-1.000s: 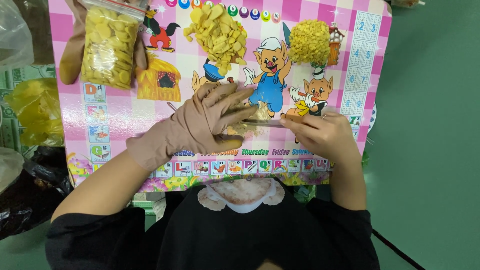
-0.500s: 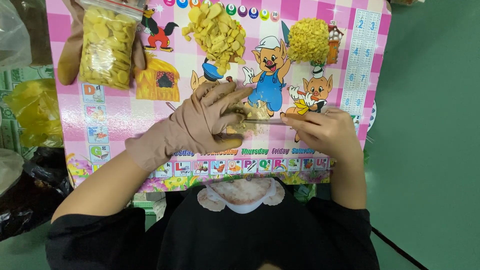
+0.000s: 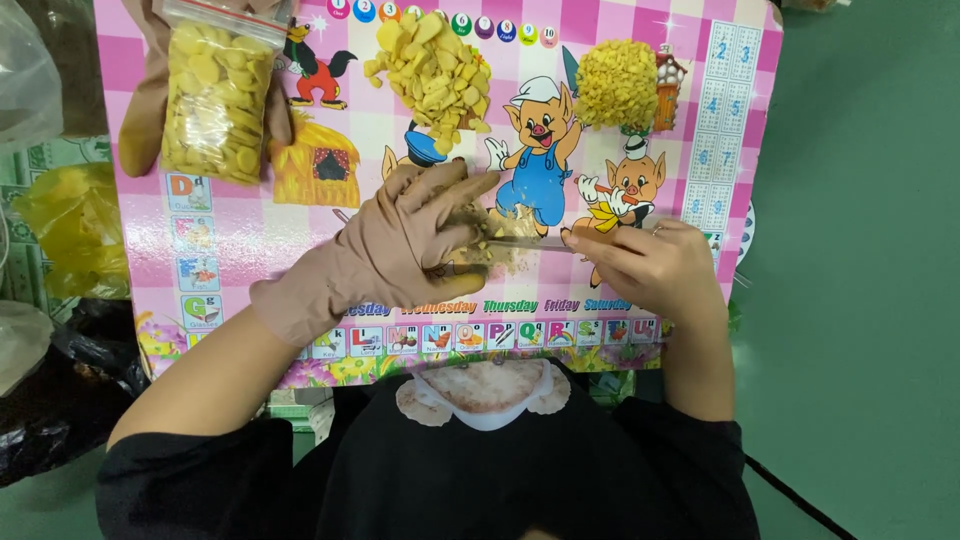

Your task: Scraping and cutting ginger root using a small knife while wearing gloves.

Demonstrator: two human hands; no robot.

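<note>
Pink checked plastic cartoon mat (image 3: 250,250) carries everything. Nearest, the tan-gloved left hand (image 3: 400,250) presses flat on a small brownish lump (image 3: 478,245), mostly hidden; the bare right hand (image 3: 650,265) is closed round a knife (image 3: 530,241), handle unseen. Farther: one clear zip bag of yellow slices (image 3: 212,92) left, two yellow chip piles (image 3: 432,62).

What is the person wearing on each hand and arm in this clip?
The left hand wears a loose brown glove with a wide cuff reaching past the wrist. The right hand is bare, with a ring on one finger. Both arms have black sleeves pushed up to the elbows.
</note>
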